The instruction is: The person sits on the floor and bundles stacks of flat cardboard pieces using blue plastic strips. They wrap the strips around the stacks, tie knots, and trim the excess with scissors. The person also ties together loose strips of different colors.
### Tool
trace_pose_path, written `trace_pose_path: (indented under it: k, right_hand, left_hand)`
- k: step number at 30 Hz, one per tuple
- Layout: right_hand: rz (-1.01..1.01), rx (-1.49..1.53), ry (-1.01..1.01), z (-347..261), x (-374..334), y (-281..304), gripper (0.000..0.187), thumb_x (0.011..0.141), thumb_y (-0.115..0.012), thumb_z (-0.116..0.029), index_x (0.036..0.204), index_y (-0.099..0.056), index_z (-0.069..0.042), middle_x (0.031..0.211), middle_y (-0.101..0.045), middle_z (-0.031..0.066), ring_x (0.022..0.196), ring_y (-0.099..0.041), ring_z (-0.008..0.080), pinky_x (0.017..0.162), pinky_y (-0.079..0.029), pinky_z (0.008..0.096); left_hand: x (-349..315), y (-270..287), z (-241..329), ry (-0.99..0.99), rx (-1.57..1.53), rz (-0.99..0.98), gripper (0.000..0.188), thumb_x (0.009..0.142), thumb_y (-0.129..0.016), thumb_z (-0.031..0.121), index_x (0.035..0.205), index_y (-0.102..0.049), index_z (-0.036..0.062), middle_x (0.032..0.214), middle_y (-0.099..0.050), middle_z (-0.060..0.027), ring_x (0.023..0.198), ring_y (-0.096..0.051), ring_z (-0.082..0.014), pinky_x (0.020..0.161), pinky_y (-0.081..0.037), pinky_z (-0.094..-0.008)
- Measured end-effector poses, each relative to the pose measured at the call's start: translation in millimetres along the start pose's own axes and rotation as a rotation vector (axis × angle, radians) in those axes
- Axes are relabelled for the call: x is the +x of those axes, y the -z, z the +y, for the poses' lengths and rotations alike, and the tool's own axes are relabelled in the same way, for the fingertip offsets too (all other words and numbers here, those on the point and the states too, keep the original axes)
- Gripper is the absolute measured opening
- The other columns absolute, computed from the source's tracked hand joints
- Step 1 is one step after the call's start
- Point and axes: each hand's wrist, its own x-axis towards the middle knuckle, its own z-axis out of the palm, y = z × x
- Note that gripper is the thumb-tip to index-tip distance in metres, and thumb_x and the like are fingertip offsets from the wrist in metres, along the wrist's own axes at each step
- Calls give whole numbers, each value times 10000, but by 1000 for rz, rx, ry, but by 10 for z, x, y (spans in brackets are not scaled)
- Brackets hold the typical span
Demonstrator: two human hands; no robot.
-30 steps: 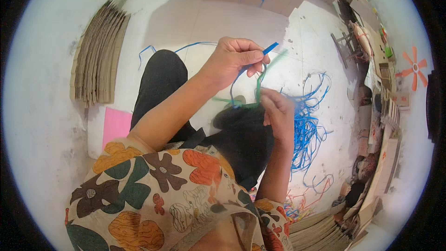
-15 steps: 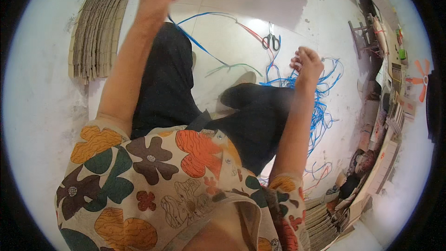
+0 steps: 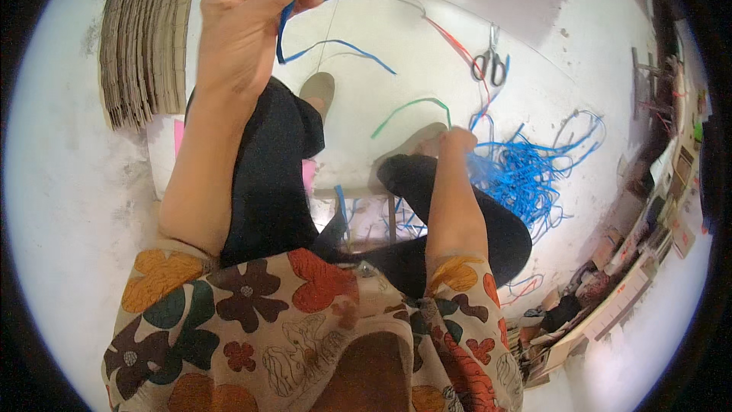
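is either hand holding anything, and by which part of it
Left hand: a thin, flat blue strip, held along its upper stretch. Right hand: blurred, so its hold cannot be told.

Floor (image 3: 354, 99) middle: gap between blue strap (image 3: 282, 34) and green strap (image 3: 419, 99) — passable | farther out: scissors (image 3: 492, 50), red strap (image 3: 454, 40) in the way | right: tangled blue heap (image 3: 522, 175) blocks — lane between it and right-edge clutter (image 3: 587, 290) | left edge: cardboard stack (image 3: 145, 34) blocks

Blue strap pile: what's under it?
Pale floor shows around the blue strap pile and through its outer loops. Its dense middle hides whatever lies beneath; can't tell there.
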Motion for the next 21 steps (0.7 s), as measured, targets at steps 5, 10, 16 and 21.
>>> trace_pose_path:
  k: [5, 10, 16, 21]
  right_hand:
    - [109, 114, -46, 271, 270, -429, 368, 754, -606, -365, 854, -652, -13, 825, -647, 154, 778, -628, 290, 660, -488, 362]
    - [229, 747, -503, -32, 338, -287, 585, 733, -619, -488, 838, -624, 88, 839, -631, 234, 796, -613, 370, 720, -476, 439]
    - [274, 623, -437, -179, 588, -307, 522, 710, -652, -441, 800, -627, 73, 843, -634, 229, 784, -619, 367, 708, -482, 442]
    - [252, 825, -501, -165, 1023, -582, 367, 721, -650, -297, 780, -631, 65, 813, -625, 249, 781, -632, 339, 709, -493, 423]
  left_hand:
    - [101, 305, -59, -8, -312, -150, 130, 861, -547, 109, 956, -579, 26, 863, -600, -102, 836, -571, -207, 864, -459, -404]
    - [148, 422, 6, 3, -354, -213, 124, 872, -535, 133, 950, -544, 38, 840, -540, -88, 850, -505, -204, 889, -403, -422]
    - [224, 463, -9, 3, -388, -174, 112, 858, -551, 134, 928, -525, 50, 832, -491, -58, 811, -438, -180, 860, -344, -406]
    - [239, 458, -44, -36, -269, -244, 122, 869, -541, 137, 932, -559, 34, 866, -576, -95, 848, -532, -189, 847, -425, -415]
